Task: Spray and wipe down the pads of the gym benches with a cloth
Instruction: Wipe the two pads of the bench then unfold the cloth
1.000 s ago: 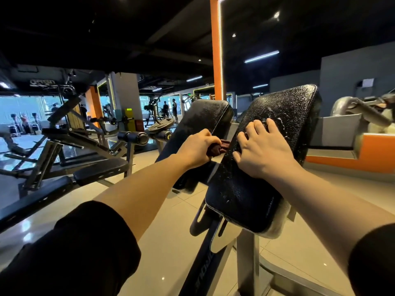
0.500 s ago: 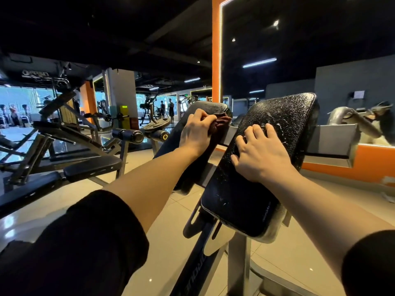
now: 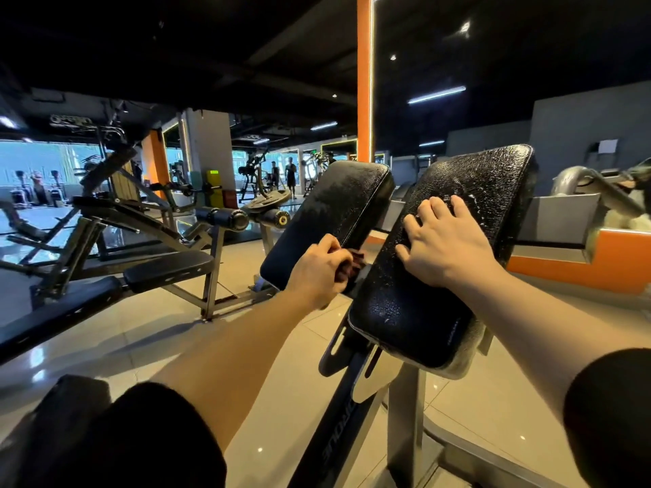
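Two black vinyl pads side by side, tilted on a steel frame (image 3: 405,410). Left pad (image 3: 327,220) mostly dull, with a damp patch near the top. Right pad (image 3: 458,248) beaded all over with spray droplets and streaks of white foam.

Left hand (image 3: 317,272) curled tight around a dark reddish cloth (image 3: 354,264), bunched, only a small fold showing past the knuckles, pressed against the lower inner edge of the left pad, in the gap between the two pads. Right hand (image 3: 440,241) flat on the wet face of the right pad, fingers straight and slightly spread, holding nothing. Black sleeves at both forearms.

Pale lettering along the dark sloping beam (image 3: 334,449) under the pads, upside down and partly cut off, not readable with certainty. Small pale print near the lower right edge of the right pad, too small to read. Sign high at the far left, blurred.

Beyond, to the left: a black decline bench (image 3: 165,272) on a grey frame, weight plates (image 3: 267,202), an orange pillar (image 3: 363,75), glossy beige floor tiles (image 3: 155,329), distant people near bright windows.
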Demonstrator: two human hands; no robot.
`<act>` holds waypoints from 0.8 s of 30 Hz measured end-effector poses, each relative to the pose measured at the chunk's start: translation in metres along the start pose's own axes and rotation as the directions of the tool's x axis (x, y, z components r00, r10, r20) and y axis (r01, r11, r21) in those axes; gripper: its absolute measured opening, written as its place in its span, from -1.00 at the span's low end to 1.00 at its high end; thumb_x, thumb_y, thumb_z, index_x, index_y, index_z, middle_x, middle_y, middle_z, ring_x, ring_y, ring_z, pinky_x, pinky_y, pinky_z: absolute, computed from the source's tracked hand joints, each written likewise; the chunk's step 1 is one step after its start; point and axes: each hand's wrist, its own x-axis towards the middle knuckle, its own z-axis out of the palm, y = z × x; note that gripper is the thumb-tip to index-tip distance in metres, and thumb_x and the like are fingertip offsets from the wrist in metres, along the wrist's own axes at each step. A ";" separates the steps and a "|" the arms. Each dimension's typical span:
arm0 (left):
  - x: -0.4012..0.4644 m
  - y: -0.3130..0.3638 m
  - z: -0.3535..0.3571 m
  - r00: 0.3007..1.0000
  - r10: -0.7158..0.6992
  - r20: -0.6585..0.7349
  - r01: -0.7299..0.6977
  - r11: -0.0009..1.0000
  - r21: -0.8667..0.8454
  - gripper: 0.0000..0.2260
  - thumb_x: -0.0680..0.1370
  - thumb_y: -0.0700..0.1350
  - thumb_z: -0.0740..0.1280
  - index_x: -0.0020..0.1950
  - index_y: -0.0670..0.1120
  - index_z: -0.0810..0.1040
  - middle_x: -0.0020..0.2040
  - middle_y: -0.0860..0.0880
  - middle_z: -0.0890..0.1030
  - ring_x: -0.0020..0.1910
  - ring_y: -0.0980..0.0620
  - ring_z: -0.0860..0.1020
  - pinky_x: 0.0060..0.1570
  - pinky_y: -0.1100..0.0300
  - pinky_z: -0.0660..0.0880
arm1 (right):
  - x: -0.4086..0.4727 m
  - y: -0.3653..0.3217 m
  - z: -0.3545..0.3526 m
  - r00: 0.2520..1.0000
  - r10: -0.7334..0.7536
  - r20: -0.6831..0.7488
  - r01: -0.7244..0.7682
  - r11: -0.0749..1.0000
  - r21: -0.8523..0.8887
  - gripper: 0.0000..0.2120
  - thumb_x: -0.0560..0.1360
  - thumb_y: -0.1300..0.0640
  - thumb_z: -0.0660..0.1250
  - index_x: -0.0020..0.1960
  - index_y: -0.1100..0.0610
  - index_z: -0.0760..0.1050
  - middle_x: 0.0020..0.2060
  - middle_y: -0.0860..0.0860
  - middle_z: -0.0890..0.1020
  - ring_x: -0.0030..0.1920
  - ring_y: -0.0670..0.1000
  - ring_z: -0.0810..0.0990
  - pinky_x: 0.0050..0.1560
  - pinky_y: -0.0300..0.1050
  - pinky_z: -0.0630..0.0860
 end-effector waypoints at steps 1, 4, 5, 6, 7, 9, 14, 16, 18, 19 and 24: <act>-0.019 -0.001 0.002 1.000 0.001 0.014 -0.001 1.000 -0.016 -0.67 0.47 -0.03 0.46 0.21 -0.04 0.55 0.23 -0.02 0.40 0.10 -0.03 0.46 0.10 0.01 0.53 | -0.001 0.000 -0.002 1.000 -0.001 -0.006 0.001 1.000 0.000 -0.44 0.60 -0.20 -0.08 0.41 0.12 0.30 0.41 0.17 0.33 0.44 0.17 0.22 0.47 0.19 0.04; -0.063 -0.009 0.002 0.996 -0.083 -0.042 0.078 0.991 -0.106 -0.63 0.43 -0.07 0.51 0.21 -0.07 0.56 0.20 -0.06 0.42 0.09 -0.01 0.47 0.09 0.10 0.55 | -0.008 -0.004 -0.006 0.984 -0.088 -0.158 0.097 0.994 0.050 -0.65 0.58 -0.02 0.11 0.21 0.17 0.48 0.21 0.16 0.50 0.27 0.17 0.42 0.39 0.15 0.20; -0.069 -0.012 -0.002 0.986 -0.139 -0.095 0.124 0.981 -0.149 -0.60 0.41 -0.10 0.53 0.21 -0.09 0.55 0.20 -0.08 0.42 0.10 -0.04 0.48 0.08 0.14 0.54 | -0.009 -0.009 -0.008 0.968 -0.129 -0.217 0.147 0.987 0.070 -0.71 0.56 0.06 0.18 0.16 0.18 0.53 0.15 0.15 0.53 0.21 0.16 0.47 0.33 0.09 0.29; -0.070 -0.015 -0.006 0.967 -0.202 -0.153 0.169 0.965 -0.201 -0.58 0.40 -0.12 0.54 0.21 -0.09 0.53 0.20 -0.10 0.41 0.11 -0.06 0.48 0.08 0.16 0.52 | -0.011 -0.015 -0.010 0.953 -0.153 -0.261 0.191 0.973 0.127 -0.75 0.54 0.12 0.22 0.13 0.18 0.56 0.12 0.14 0.54 0.16 0.15 0.49 0.23 0.02 0.36; -0.067 -0.015 -0.013 0.941 -0.267 -0.210 0.209 0.942 -0.264 -0.56 0.39 -0.14 0.55 0.22 -0.08 0.51 0.21 -0.11 0.39 0.14 -0.08 0.48 0.09 0.15 0.51 | -0.011 -0.024 -0.013 0.949 -0.145 -0.281 0.217 0.945 0.245 -0.76 0.53 0.13 0.25 0.14 0.17 0.57 0.11 0.12 0.54 0.13 0.13 0.50 0.13 -0.05 0.39; -0.054 -0.010 -0.028 0.888 -0.380 -0.260 0.256 0.877 -0.407 -0.51 0.38 -0.13 0.55 0.23 -0.06 0.45 0.23 -0.10 0.36 0.19 -0.05 0.44 0.14 0.13 0.48 | -0.010 -0.051 -0.018 0.973 -0.096 -0.209 0.204 0.781 0.590 -0.68 0.55 0.08 0.31 0.29 0.09 0.52 0.16 0.08 0.53 0.15 0.09 0.50 0.08 -0.11 0.40; -0.034 0.013 -0.049 0.906 -0.404 -0.123 0.253 0.753 -0.608 -0.37 0.36 -0.24 0.55 0.36 -0.08 0.37 0.30 -0.09 0.33 0.16 0.14 0.31 0.21 0.27 0.34 | 0.007 -0.104 -0.009 0.991 -0.104 0.088 -0.085 0.030 0.996 -0.34 0.52 0.21 0.39 0.51 -0.13 0.22 0.33 0.06 0.43 0.31 0.04 0.46 0.30 0.05 0.48; -0.038 0.010 -0.046 0.948 -0.311 -0.072 0.174 0.693 -0.700 -0.30 0.32 -0.25 0.58 0.38 -0.06 0.36 0.27 -0.06 0.38 0.15 0.14 0.40 0.22 0.27 0.43 | 0.013 -0.107 -0.002 0.993 0.045 0.105 -0.106 0.010 0.994 -0.34 0.47 0.33 0.38 0.48 -0.06 0.30 0.30 0.04 0.45 0.32 0.04 0.45 0.33 0.06 0.46; -0.041 0.001 -0.041 0.969 -0.246 0.014 0.162 0.592 -0.790 -0.26 0.33 -0.24 0.58 0.41 -0.03 0.31 0.23 0.02 0.42 0.10 0.21 0.47 0.07 0.42 0.47 | 0.018 -0.108 0.004 0.978 0.159 0.138 -0.147 0.045 0.988 -0.40 0.43 0.42 0.33 0.40 0.03 0.40 0.20 0.03 0.50 0.27 0.06 0.48 0.25 -0.04 0.50; -0.042 -0.004 -0.037 0.969 -0.244 0.041 0.176 0.563 -0.807 -0.27 0.36 -0.25 0.56 0.43 -0.02 0.28 0.22 0.04 0.44 0.11 0.20 0.48 0.02 0.46 0.46 | 0.021 -0.110 0.007 0.969 0.203 0.144 -0.164 0.090 0.982 -0.43 0.41 0.43 0.32 0.36 0.05 0.44 0.16 0.04 0.52 0.24 0.07 0.50 0.18 -0.09 0.52; -0.049 -0.038 -0.011 0.926 -0.375 -0.036 0.269 0.725 -0.634 -0.51 0.44 -0.27 0.47 0.33 -0.06 0.44 0.23 -0.04 0.47 0.23 0.01 0.46 0.22 0.17 0.47 | 0.051 -0.103 0.001 0.930 0.368 0.014 -0.182 0.428 0.885 -0.46 0.41 0.35 0.29 0.35 0.04 0.42 0.18 0.12 0.50 0.18 0.15 0.51 0.26 0.07 0.48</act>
